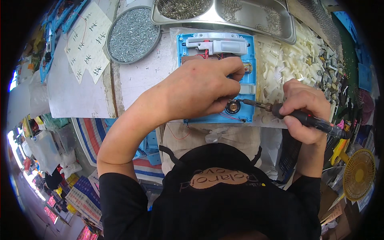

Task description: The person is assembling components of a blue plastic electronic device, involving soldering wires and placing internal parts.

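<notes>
A light-blue plastic housing (250,106) lies open in front of me, with a grey-white plastic part (224,47), thin red wires and a small round speaker (233,106) in it. My left hand (204,86) reaches over the housing, fingers curled and closed just above the speaker; whatever they pinch is hidden. In my right hand (307,106) is a black electric screwdriver (308,120), held almost level. Its metal bit points left and ends at the speaker's upper edge, close to my left fingertips.
A round tray (157,45) full of small silver screws stands at the upper left, beside a paper sheet (88,44) with handwriting. A steel tray (214,18) of small metal parts sits behind the housing. Loose white plastic pieces (288,60) heap up rightward. A yellow fan (359,174) stands lower right.
</notes>
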{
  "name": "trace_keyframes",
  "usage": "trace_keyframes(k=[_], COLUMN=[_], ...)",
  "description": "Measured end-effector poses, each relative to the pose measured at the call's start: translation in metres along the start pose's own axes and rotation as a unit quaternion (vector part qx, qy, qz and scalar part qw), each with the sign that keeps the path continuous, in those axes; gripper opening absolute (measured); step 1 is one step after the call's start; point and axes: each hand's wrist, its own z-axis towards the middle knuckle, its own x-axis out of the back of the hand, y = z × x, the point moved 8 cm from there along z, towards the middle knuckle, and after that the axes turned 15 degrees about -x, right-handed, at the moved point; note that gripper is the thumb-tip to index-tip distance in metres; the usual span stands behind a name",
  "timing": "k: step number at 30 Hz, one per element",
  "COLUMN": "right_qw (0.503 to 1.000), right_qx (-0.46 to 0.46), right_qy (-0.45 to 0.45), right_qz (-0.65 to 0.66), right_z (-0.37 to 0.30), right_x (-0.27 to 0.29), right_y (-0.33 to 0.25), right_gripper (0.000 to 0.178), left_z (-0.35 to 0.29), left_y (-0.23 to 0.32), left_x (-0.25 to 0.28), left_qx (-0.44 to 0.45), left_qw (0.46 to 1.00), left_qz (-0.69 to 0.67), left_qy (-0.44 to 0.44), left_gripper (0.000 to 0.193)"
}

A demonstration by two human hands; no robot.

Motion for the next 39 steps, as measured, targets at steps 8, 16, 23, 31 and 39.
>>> trace_keyframes(k=[8,16,23,31,39], right_qw=[0.999,0.999,1.000,1.000,0.999], right_qx=[0.019,0.023,0.025,0.024,0.013], right_qy=[0.033,0.023,0.014,0.006,0.016], right_qz=[0.031,0.020,0.001,-0.005,-0.027], right_z=[-0.008,-0.003,0.002,0.005,0.006], right_x=[0.010,0.003,-0.004,-0.007,-0.009], right_y=[-0.004,-0.006,-0.005,-0.005,-0.006], right_gripper=[0.017,0.018,0.019,0.020,0.020], left_z=[-0.002,-0.004,0.001,0.005,0.005], left_y=[-0.003,-0.003,0.003,0.006,0.008], left_x=[-0.001,-0.001,-0.003,-0.003,-0.004], left_qx=[0.014,0.043,0.045,0.032,0.032], left_qw=[1.000,0.999,0.998,0.998,0.998], left_qz=[-0.011,-0.022,0.035,0.052,0.061], left_qy=[0.002,0.002,-0.007,-0.013,-0.012], left_gripper=[0.014,0.013,0.013,0.015,0.015])
